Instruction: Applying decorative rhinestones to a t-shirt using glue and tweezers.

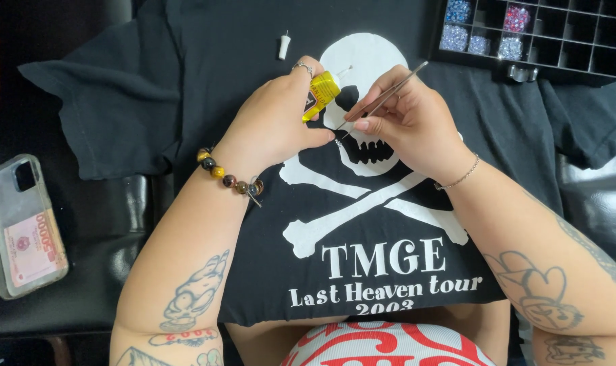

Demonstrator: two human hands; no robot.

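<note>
A black T-shirt (206, 74) with a white skull-and-crossbones print (372, 57) lies spread over my lap. My left hand (274, 122) grips a small yellow glue tube (321, 93), its tip pointing toward the skull. My right hand (413, 122) pinches thin metal tweezers (389, 95), whose tips meet the skull's cheek area beside the glue tube. Both hands rest on the shirt, almost touching. A bead bracelet circles my left wrist and a thin chain my right.
A black compartment box (579, 41) with sparkly rhinestones in several cells sits at the top right. The white glue cap (284, 46) lies on the shirt above my left hand. A clear phone case (23, 224) with a banknote inside lies at the left.
</note>
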